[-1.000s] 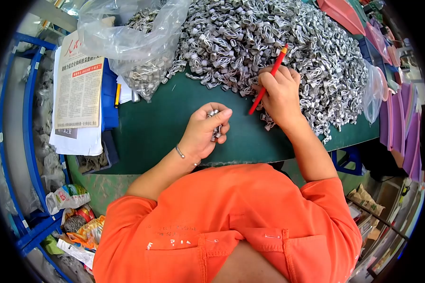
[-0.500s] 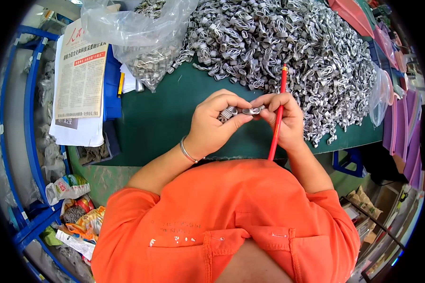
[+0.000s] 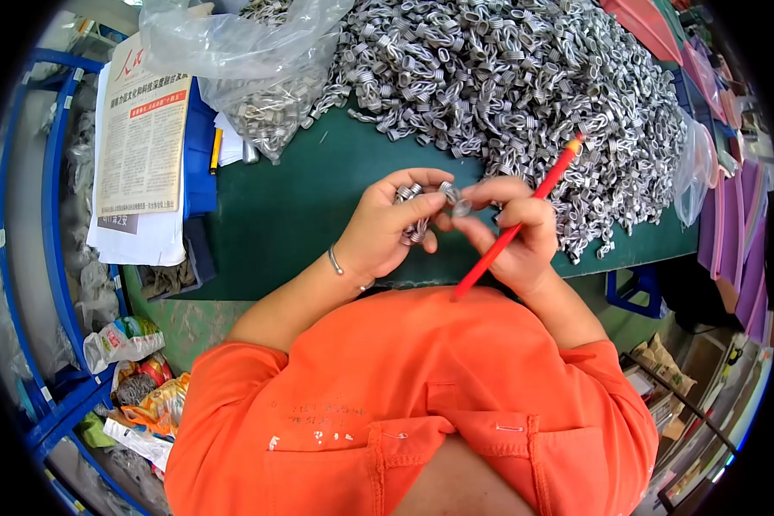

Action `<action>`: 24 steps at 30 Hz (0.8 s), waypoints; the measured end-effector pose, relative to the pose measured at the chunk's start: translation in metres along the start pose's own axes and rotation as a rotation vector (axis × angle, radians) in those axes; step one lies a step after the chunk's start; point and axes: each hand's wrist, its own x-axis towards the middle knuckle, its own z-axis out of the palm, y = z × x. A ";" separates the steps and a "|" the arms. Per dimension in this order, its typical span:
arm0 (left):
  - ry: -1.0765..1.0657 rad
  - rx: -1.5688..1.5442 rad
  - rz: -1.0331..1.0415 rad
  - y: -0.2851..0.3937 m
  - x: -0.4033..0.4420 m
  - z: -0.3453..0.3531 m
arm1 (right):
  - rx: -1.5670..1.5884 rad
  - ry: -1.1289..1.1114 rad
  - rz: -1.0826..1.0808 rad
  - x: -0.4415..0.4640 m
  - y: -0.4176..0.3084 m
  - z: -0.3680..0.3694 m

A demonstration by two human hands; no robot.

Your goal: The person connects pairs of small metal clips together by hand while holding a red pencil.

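Observation:
My left hand (image 3: 385, 217), closed, holds several small silvery ribbed metal pieces (image 3: 414, 230) in its palm. Between its thumb and forefinger another looped metal piece (image 3: 450, 191) sticks out toward the right. My right hand (image 3: 525, 230) has a long red pencil (image 3: 518, 222) with a yellow band lodged among its fingers, slanting up to the right. Its thumb and forefinger are at the outer end of the looped piece, slightly blurred. Beyond both hands lies a large heap of similar metal pieces (image 3: 507, 77).
A green tabletop (image 3: 292, 224) lies beneath. At the left are a plastic bag (image 3: 275, 107) of metal pieces, a newspaper (image 3: 142, 146) and a yellow pen (image 3: 216, 150). Blue shelving (image 3: 56, 215) stands farther left. A clear bag (image 3: 690, 176) hangs at the table's right edge.
The pencil has tilted from nearly upright to a strong rightward slant as my right hand turned. My left hand has rolled, showing more metal pieces in its palm.

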 end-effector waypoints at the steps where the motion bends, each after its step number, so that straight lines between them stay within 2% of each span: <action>1: -0.001 0.001 0.002 0.002 0.000 0.000 | -0.044 -0.102 -0.071 0.004 -0.002 -0.001; 3: 0.055 -0.223 -0.127 0.007 0.002 0.002 | -0.050 -0.126 -0.098 0.011 0.002 -0.002; 5: 0.118 -0.186 -0.109 0.003 0.003 -0.006 | -0.420 -0.072 -0.077 0.015 0.016 -0.006; 7: 0.130 -0.099 -0.044 0.000 0.003 -0.012 | -0.596 -0.005 -0.085 0.025 0.030 -0.006; 10: 0.173 -0.104 -0.073 0.003 0.002 -0.008 | -0.750 -0.062 -0.049 0.042 0.038 -0.002; 12: 0.188 -0.057 -0.054 0.004 0.002 -0.005 | -0.979 -0.116 -0.061 0.045 0.044 0.005; 17: 0.224 0.078 0.010 0.005 0.003 -0.003 | -0.965 -0.093 -0.063 0.039 0.051 0.003; 19: 0.230 0.104 0.040 0.005 0.005 -0.004 | -0.843 -0.095 -0.068 0.037 0.050 0.002; 21: 0.235 0.128 0.087 0.006 0.007 0.000 | -0.742 -0.099 -0.136 0.037 0.042 0.001; 23: 0.245 0.148 0.126 0.007 0.007 0.002 | -0.567 -0.208 -0.313 0.033 0.033 0.003; 24: 0.250 0.201 0.146 0.007 0.007 0.002 | -0.551 -0.252 -0.306 0.033 0.022 0.003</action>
